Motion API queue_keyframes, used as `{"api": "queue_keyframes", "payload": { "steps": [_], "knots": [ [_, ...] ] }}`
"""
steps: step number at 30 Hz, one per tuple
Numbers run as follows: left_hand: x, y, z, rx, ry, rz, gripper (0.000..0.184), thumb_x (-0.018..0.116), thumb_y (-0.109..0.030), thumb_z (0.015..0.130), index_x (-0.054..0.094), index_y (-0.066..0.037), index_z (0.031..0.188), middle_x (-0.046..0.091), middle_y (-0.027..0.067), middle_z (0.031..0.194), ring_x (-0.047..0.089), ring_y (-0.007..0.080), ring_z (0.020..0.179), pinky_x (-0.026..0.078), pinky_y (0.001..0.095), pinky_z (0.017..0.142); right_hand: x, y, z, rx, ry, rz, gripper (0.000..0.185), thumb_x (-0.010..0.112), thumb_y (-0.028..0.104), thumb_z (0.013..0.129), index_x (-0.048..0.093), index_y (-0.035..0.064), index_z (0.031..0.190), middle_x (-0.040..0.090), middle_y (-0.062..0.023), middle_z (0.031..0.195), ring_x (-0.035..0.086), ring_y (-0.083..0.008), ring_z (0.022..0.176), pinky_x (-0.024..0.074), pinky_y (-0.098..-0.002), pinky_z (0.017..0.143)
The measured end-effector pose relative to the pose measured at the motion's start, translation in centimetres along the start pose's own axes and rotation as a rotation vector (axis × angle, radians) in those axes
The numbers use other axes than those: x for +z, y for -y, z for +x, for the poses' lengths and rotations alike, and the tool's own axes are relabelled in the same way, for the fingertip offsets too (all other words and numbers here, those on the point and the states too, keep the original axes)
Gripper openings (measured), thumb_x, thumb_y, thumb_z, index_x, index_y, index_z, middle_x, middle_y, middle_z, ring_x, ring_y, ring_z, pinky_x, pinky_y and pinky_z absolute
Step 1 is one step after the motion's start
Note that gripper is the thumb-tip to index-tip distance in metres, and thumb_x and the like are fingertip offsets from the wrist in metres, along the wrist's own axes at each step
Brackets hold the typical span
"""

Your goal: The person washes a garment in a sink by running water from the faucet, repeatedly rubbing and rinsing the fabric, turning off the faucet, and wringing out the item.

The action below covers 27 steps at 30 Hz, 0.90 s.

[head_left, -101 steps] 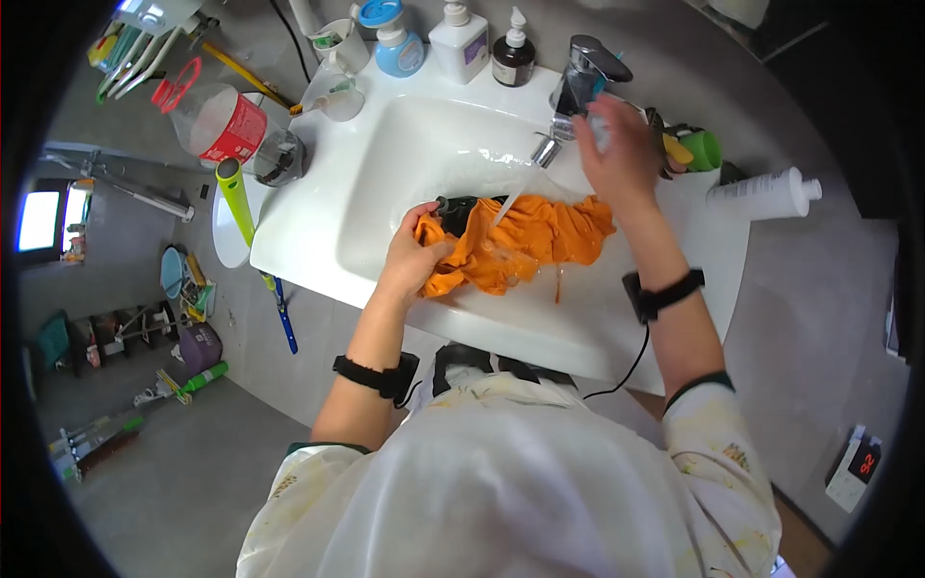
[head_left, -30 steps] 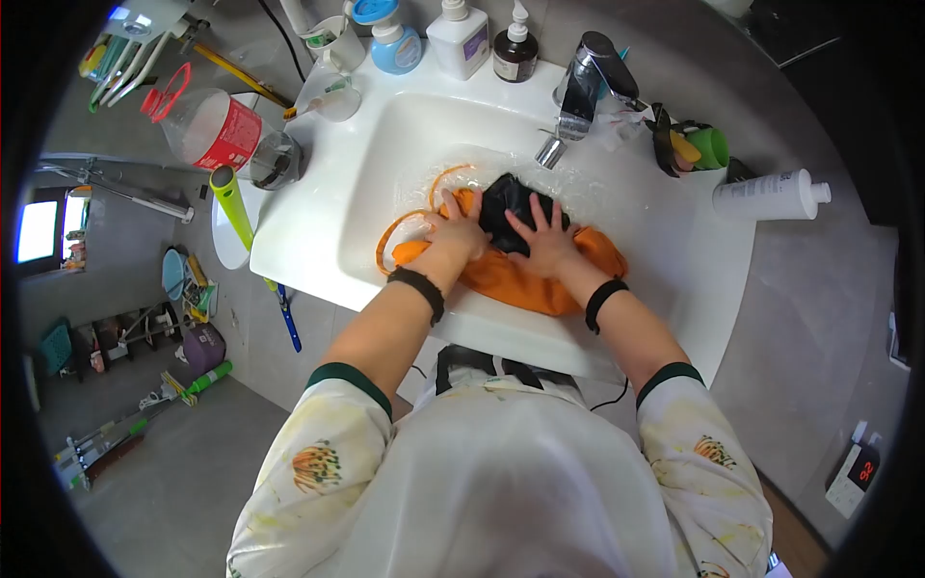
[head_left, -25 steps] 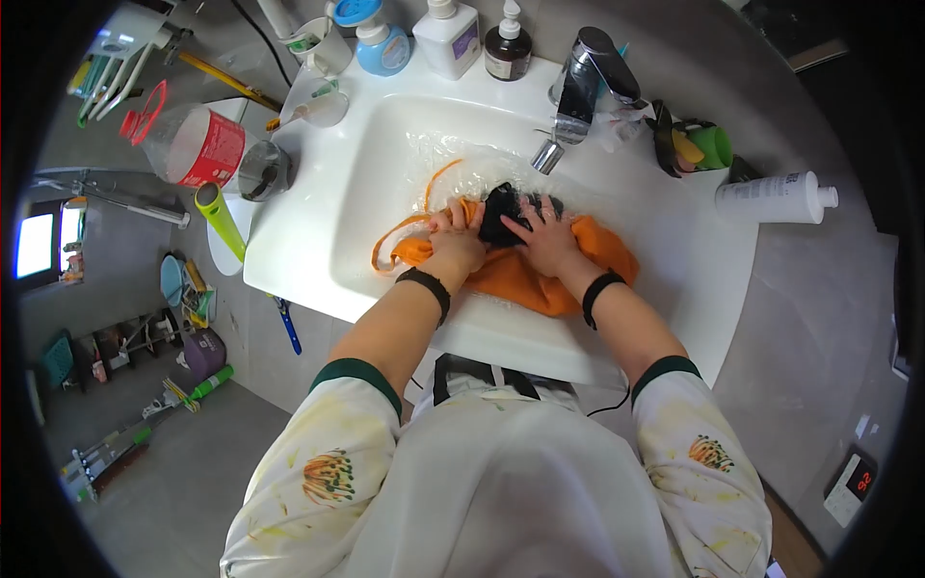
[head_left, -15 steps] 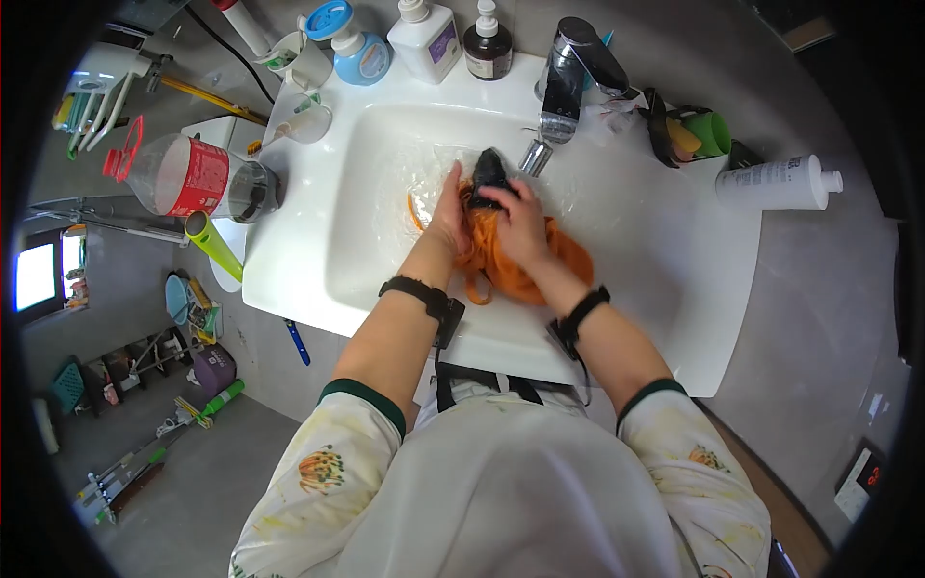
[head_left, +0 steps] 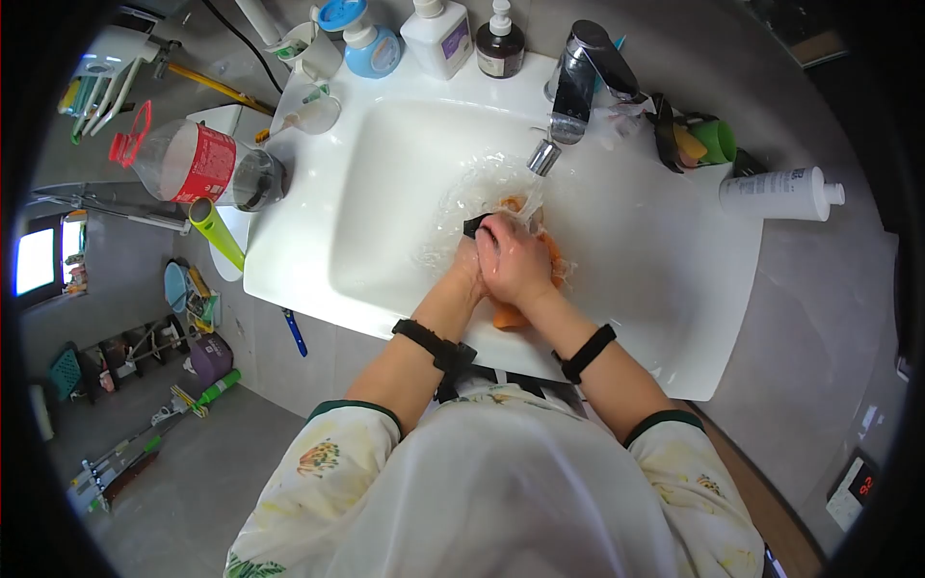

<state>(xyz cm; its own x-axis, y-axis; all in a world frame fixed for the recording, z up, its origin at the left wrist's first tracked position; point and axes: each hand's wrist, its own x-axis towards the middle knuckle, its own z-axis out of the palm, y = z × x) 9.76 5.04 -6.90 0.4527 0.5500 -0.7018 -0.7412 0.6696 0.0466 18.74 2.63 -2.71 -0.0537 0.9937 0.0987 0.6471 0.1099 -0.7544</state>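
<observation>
In the white sink basin, wet orange-and-black cloth (head_left: 509, 316) is bunched in and under my hands. Its black part pokes out by my knuckles, and orange folds show above, to the right and below. My right hand (head_left: 515, 258) is closed over the bundle, fingers curled. Pressed against it, my left hand (head_left: 469, 267) is closed on the same cloth, its fingers mostly hidden beneath the right. Water from the faucet (head_left: 572, 101) splashes around the cloth and hands.
The white sink (head_left: 371, 231) surrounds my hands. A blue pump bottle (head_left: 373, 53), white bottle (head_left: 438, 40) and dark bottle (head_left: 500, 46) line its back edge. A large plastic bottle (head_left: 204, 166) stands left; a white bottle (head_left: 779, 193) lies right.
My hands have come together and closed over the cloth, which is now squeezed into a smaller bundle. Earlier it lay spread, with its black part in full view. Water splashes more now.
</observation>
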Motion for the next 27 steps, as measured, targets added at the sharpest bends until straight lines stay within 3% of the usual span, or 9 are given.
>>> {"api": "queue_keyframes", "payload": {
  "steps": [6, 9, 11, 12, 15, 17, 19, 22, 27],
  "knots": [
    [0.7, 0.8, -1.6, 0.187, -0.191, 0.353, 0.035, 0.042, -0.03, 0.098, 0.056, -0.001, 0.11, 0.064, 0.0103, 0.098, 0.064, 0.0251, 0.083, 0.053, 0.04, 0.079, -0.9, -3.7, 2.8, 0.157, 0.104, 0.045, 0.024, 0.054, 0.03, 0.091, 0.059, 0.0073, 0.096, 0.066, -0.0187, 0.082, 0.063, -0.037, 0.082, 0.0494, -0.0469, 0.072],
    [2.2, -1.1, -3.9, 0.249, -0.294, 0.705, 0.034, 0.043, -0.03, 0.097, 0.056, -0.002, 0.109, 0.064, 0.0118, 0.097, 0.064, 0.0236, 0.081, 0.053, 0.0369, 0.078, -3.0, -7.2, 4.8, 0.325, 0.34, -0.142, 0.033, 0.054, 0.038, 0.091, 0.06, 0.0102, 0.109, 0.066, -0.0194, 0.099, 0.063, -0.0357, 0.091, 0.0499, -0.0429, 0.08],
    [0.5, -3.4, -3.8, 0.382, -0.425, 1.58, 0.033, 0.044, -0.033, 0.096, 0.055, -0.006, 0.113, 0.065, 0.014, 0.097, 0.064, 0.0256, 0.087, 0.05, 0.0389, 0.084, -3.7, -8.9, 4.5, 0.206, 0.303, -0.262, 0.056, 0.055, 0.05, 0.088, 0.049, 0.018, 0.133, 0.048, -0.0224, 0.135, 0.048, -0.0411, 0.121, 0.044, -0.0507, 0.095],
    [0.1, -4.3, -4.2, 0.374, -0.488, 1.781, 0.044, 0.046, -0.046, 0.093, 0.051, -0.025, 0.132, 0.049, 0.0217, 0.133, 0.051, 0.0401, 0.117, 0.04, 0.048, 0.097, -4.3, -8.7, 4.1, 0.203, 0.31, -0.259, 0.056, 0.055, 0.05, 0.088, 0.049, 0.018, 0.133, 0.048, -0.0224, 0.135, 0.048, -0.0411, 0.121, 0.044, -0.0507, 0.095],
    [-0.5, -3.3, -4.8, 0.081, -0.601, 2.121, 0.057, 0.047, -0.051, 0.092, 0.034, -0.036, 0.145, 0.02, 0.0195, 0.153, 0.023, 0.0478, 0.136, 0.026, 0.0579, 0.106, -5.4, -6.9, 1.0, 0.194, 0.427, -0.743, 0.077, 0.058, 0.058, 0.082, 0.029, 0.0279, 0.148, 0.016, -0.0185, 0.155, 0.018, -0.0497, 0.138, 0.0315, -0.066, 0.1],
    [0.2, -2.2, -3.5, -0.112, -0.532, 2.171, 0.062, 0.048, -0.053, 0.091, 0.021, -0.046, 0.146, 0.0, 0.0188, 0.157, 0.008, 0.0555, 0.137, 0.017, 0.0627, 0.109, -3.6, -7.0, -1.4, 0.205, 0.794, -0.735, 0.085, 0.061, 0.06, 0.079, 0.021, 0.0342, 0.15, 0.008, -0.0161, 0.157, 0.003, -0.0515, 0.14, 0.0211, -0.0754, 0.098],
    [-0.2, -0.9, -2.1, -0.3, -0.575, 2.236, 0.067, 0.047, -0.05, 0.092, 0.011, -0.046, 0.148, -0.007, 0.017, 0.157, 0.001, 0.0514, 0.139, 0.012, 0.0652, 0.108, -2.8, -8.5, -1.7, 0.15, 0.837, -0.766, 0.081, 0.063, 0.053, 0.079, 0.025, 0.0362, 0.149, 0.014, -0.015, 0.156, 0.013, -0.0493, 0.139, 0.0236, -0.0715, 0.1],
    [0.1, -1.8, 0.4, -0.247, -0.595, 2.091, 0.068, 0.045, -0.052, 0.092, 0.011, -0.042, 0.149, -0.008, 0.0182, 0.157, 0.003, 0.0508, 0.14, 0.012, 0.0591, 0.111, -2.7, -12.2, 1.5, -0.164, 0.54, -0.809, 0.064, 0.069, 0.03, 0.076, 0.049, 0.0293, 0.137, 0.03, -0.0117, 0.15, 0.036, -0.0408, 0.128, 0.0336, -0.0498, 0.104],
    [0.8, -1.9, 3.1, 0.081, -0.629, 1.484, 0.083, 0.038, -0.073, 0.086, 0.026, -0.021, 0.149, 0.013, 0.018, 0.155, 0.022, 0.0426, 0.139, 0.02, 0.0504, 0.113, 0.1, -9.8, 4.6, 0.111, 0.139, -0.474, 0.055, 0.066, 0.007, 0.073, 0.061, 0.0267, 0.124, 0.048, -0.0101, 0.13, 0.046, -0.0357, 0.114, 0.0406, -0.0434, 0.097]
  ]
}}
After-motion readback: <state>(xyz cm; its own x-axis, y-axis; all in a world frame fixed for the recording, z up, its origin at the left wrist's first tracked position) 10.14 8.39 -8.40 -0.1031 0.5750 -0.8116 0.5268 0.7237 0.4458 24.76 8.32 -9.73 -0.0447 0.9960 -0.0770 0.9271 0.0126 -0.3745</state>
